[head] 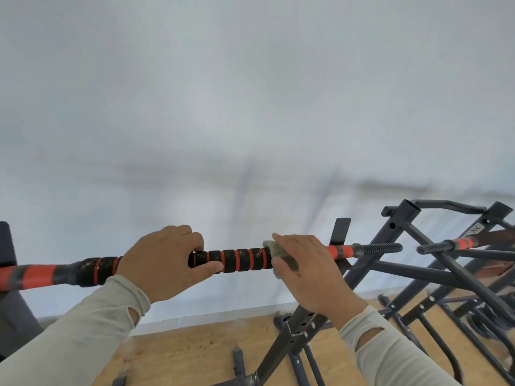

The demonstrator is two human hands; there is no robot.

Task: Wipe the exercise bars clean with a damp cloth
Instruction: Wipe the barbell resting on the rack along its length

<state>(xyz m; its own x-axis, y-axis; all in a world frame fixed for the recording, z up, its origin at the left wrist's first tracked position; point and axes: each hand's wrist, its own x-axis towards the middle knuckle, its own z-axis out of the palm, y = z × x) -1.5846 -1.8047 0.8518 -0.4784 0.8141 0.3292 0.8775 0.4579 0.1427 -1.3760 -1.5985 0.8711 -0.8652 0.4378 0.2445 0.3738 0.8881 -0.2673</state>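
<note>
- Black foam with orange rings covers the exercise bar (239, 259), which lies across a dark metal rack (390, 263).
- The left hand (164, 263) curls its grip around the bar's foam.
- Just right of it on the bar, the right hand (309, 270) presses a greyish cloth (274, 250) under curled fingers.
- Below the bar lies a wooden floor (195, 349).

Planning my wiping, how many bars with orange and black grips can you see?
2. One bar runs across the middle, left hand gripping it, right hand pressing a cloth on it. Second bar at right; others may be hidden.
</note>
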